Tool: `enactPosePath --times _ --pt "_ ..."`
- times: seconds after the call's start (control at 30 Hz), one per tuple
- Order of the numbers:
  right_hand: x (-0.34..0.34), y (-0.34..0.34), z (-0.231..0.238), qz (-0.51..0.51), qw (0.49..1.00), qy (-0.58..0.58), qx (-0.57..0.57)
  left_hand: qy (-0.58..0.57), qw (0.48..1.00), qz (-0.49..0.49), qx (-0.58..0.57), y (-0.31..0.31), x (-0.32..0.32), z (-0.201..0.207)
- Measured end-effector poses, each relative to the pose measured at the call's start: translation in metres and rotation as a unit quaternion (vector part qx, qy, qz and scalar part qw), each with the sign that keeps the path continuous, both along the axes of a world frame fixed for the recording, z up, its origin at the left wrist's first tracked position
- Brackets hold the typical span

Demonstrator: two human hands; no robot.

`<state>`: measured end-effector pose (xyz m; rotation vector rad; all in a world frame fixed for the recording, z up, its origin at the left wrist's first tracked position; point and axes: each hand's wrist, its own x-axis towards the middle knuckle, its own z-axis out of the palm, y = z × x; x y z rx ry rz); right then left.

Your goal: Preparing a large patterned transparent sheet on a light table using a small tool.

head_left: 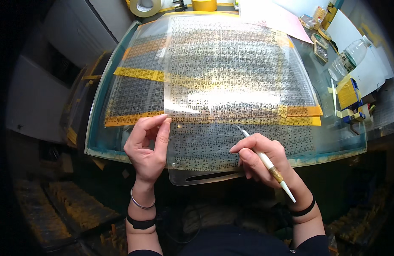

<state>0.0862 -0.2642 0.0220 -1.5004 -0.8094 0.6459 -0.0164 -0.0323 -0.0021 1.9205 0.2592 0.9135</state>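
Observation:
A large clear film sheet (231, 55) covered with rows of small black marks lies over other patterned sheets on a glass-topped table. My left hand (146, 147) is closed in a pinch at the film's left edge, thumb and forefinger together. In my right hand (263, 158) is a slim white pen-shaped tool (265, 161) with gold wrapping near its rear. Its thin pointed tip is over the film's lower part, touching or just above it; I cannot tell which. Bright glare covers the middle of the film.
Orange-yellow strips (137, 117) run across the sheets underneath. At the back are a tape roll (146, 6) and a yellow roll (204, 5). A plastic bottle (352, 54), a blue-and-yellow box (349, 91) and pink paper (276, 19) are toward the right. The table's teal rim (114, 154) curves along the front.

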Motion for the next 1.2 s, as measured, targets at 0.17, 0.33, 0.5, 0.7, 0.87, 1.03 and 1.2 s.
enactPosePath --times 0.17,0.33,0.5,0.7,0.87,1.03,1.2 --pt "0.0 0.0 0.001 0.004 1.0 0.0 -0.005 -0.002 1.0 -0.002 0.0 0.0 0.0 0.0" --pt "0.001 -0.001 0.002 0.005 1.0 0.0 -0.006 -0.001 1.0 -0.002 0.001 0.001 0.0 -0.001" --pt "0.001 -0.002 0.001 0.01 1.0 0.003 -0.006 0.003 1.0 0.002 0.0 0.001 0.0 -0.001" --pt "0.003 0.003 -0.014 -0.01 0.994 -0.077 0.072 0.0 1.0 -0.002 0.008 0.001 0.0 -0.001" --pt "0.002 0.008 -0.016 -0.021 0.988 -0.096 0.116 0.003 1.0 -0.004 0.011 0.0 0.001 -0.001" --pt "0.005 0.002 -0.001 0.086 0.994 -0.057 0.018 0.004 1.0 -0.001 0.013 0.0 0.0 -0.001" --pt "0.004 -0.005 0.003 0.069 0.997 -0.024 0.012 0.004 1.0 -0.003 0.014 0.0 0.001 0.0"
